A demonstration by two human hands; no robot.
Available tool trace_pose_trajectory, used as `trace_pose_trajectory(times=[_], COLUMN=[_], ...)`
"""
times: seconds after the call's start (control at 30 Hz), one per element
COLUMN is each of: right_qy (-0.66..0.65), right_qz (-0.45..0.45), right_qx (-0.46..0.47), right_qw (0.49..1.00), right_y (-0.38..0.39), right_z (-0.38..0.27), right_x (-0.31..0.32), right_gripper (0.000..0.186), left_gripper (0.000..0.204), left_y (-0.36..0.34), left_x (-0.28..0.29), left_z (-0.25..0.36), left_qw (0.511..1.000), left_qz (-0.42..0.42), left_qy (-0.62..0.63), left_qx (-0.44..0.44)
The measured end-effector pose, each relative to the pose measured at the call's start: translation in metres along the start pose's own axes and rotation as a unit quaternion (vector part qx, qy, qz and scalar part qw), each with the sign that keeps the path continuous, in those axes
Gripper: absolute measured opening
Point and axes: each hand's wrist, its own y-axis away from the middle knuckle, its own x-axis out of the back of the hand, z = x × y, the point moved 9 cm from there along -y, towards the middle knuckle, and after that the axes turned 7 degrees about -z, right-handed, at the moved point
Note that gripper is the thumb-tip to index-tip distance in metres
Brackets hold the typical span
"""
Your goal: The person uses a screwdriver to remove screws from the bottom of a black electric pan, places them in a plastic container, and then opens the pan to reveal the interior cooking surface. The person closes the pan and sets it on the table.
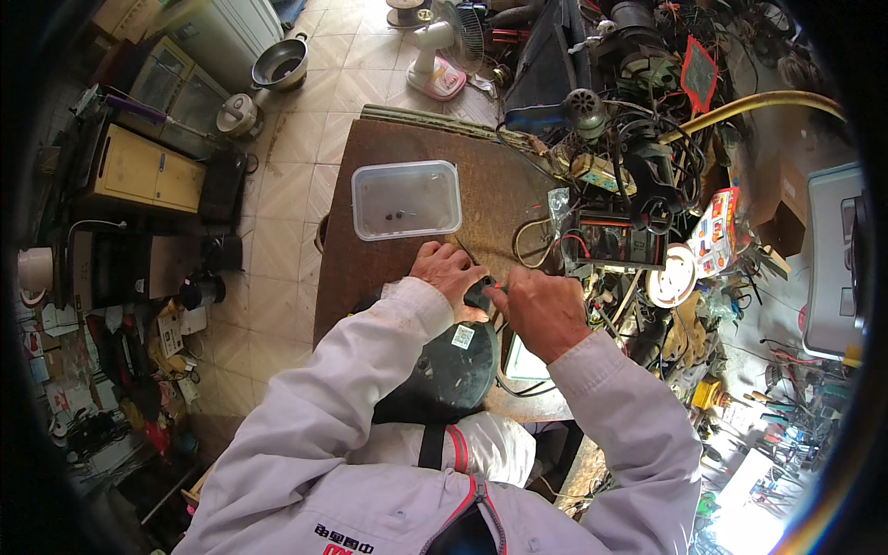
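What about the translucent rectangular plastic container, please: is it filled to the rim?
No, just a few small dark pieces lie on the bottom of the container.

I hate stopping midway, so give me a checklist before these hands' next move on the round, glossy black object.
1. Bare left hand on the round, glossy black object: ok, at its far edge.
2. Bare right hand gripping the small red item securely: cannot tell, mostly hidden.
3. Clear, rectangular plastic tub upright and open: ok, beyond the left hand.
4. Small dark pieces inside the tub: ok, on its floor.
5. Thin black cord disconnected: cannot tell, its ends are unclear.
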Motion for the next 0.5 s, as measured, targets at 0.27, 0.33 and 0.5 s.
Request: trace_pose_trajectory(times=[0.27, 0.33, 0.5], right_qy=[-0.054, -0.007, -0.073], right_qz=[-0.002, -0.065, 0.065], right_qx=[0.016, -0.051, 0.083], right_qw=[0.998, 0.997, 0.992], right_y=[0.003, 0.002, 0.011], right_z=[0.001, 0.003, -0.008], right_x=[-0.006, -0.006, 0.012], right_gripper=[0.038, 0.039, 0.031], left_gripper=[0.074, 0.074, 0.075], left_y=[-0.001, 0.000, -0.001], left_x=[0.000, -0.001, -0.004], left_z=[0.002, 0.001, -0.001], left_qw=[0.999, 1.000, 0.999], left_qz=[0.033, 0.018, 0.035], left_qy=[-0.014, -0.004, -0.019], left_qx=[-0.025, -0.013, -0.020])
